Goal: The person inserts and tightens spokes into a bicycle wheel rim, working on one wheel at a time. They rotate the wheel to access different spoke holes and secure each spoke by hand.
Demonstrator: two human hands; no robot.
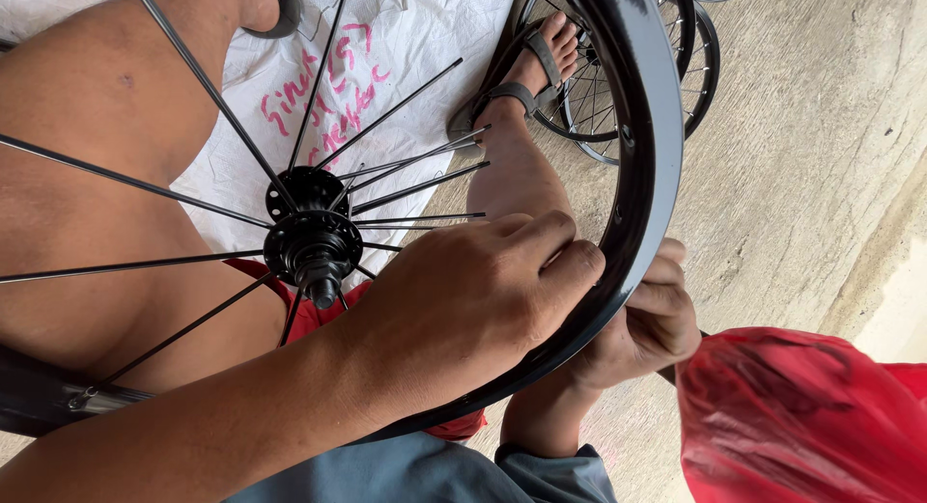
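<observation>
Fingers of our left hand (483,291) curl closed against the inner face of the black bicycle rim (649,146), pinching where a spoke meets it. Just outside that grip, on the rim's outer face, our right hand (645,324) is closed too, fingertips pressed to the rim; we cannot tell what small part it pinches. Inward from the grip, thin spokes (415,189) run to the black hub (311,240), which hangs over our bare knee. Beyond the grip lie more wheels (695,73) on concrete. Beside our right hand sits a red plastic bag (801,416).
</observation>
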